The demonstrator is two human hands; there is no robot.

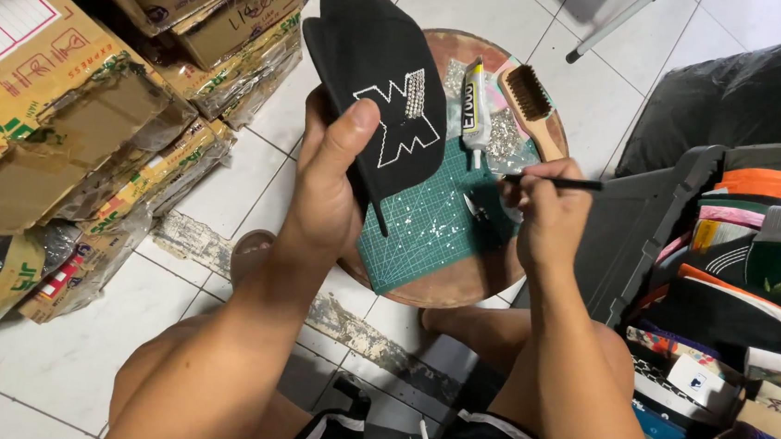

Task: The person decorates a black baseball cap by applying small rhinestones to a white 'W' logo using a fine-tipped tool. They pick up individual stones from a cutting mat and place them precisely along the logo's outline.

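My left hand (327,182) holds a black cap (374,70) up over a small round wooden table (460,285), thumb pressed on its front panel. The panel bears a white outlined letter shape partly filled with small shiny stones (415,96). My right hand (549,213) grips a thin black stick tool (556,182), held level above a green cutting mat (431,232) on the table. Loose shiny stones (506,136) are scattered on the mat and table top.
A glue tube (475,110) and a wooden brush (534,110) lie at the table's far side. Stacked cardboard boxes (75,102) crowd the left. A dark crate (650,231) with folded caps (758,267) stands at the right. White tiled floor lies below.
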